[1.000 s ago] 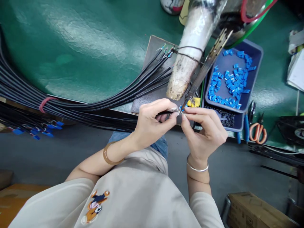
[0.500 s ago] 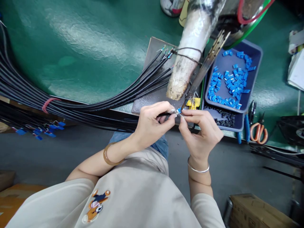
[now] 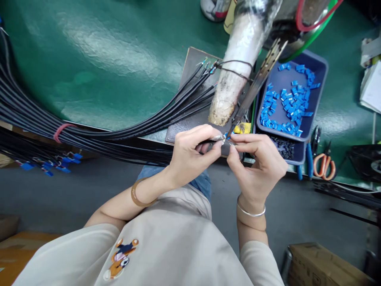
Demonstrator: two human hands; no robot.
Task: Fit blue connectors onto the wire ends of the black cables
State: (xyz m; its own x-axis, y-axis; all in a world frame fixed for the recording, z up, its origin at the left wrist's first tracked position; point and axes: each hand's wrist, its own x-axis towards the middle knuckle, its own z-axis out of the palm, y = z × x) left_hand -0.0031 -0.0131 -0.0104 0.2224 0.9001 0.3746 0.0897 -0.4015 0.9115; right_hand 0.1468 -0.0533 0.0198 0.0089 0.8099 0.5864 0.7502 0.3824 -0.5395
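My left hand (image 3: 195,153) pinches the end of a black cable at the bench edge, its thumb and finger closed near a small blue piece (image 3: 227,136). My right hand (image 3: 257,161) is just to the right, fingertips closed on something thin that I cannot make out. The tip of a metal soldering tool (image 3: 250,93) comes down between the hands at the blue piece. Above them hangs the end of a white wrapped tube (image 3: 235,67). A yellow piece (image 3: 243,128) lies behind my right fingertips.
Black cables (image 3: 119,134) run left, bound by a red band (image 3: 61,130). A grey board (image 3: 190,71) lies under their stripped ends. At right are a tray (image 3: 320,89) of blue parts, a bin of black bits (image 3: 284,147), orange-handled scissors (image 3: 324,167) and pliers (image 3: 309,159).
My right hand has shifted slightly right, its fingertips now a little apart from the blue piece. My left hand has moved very slightly up and right.
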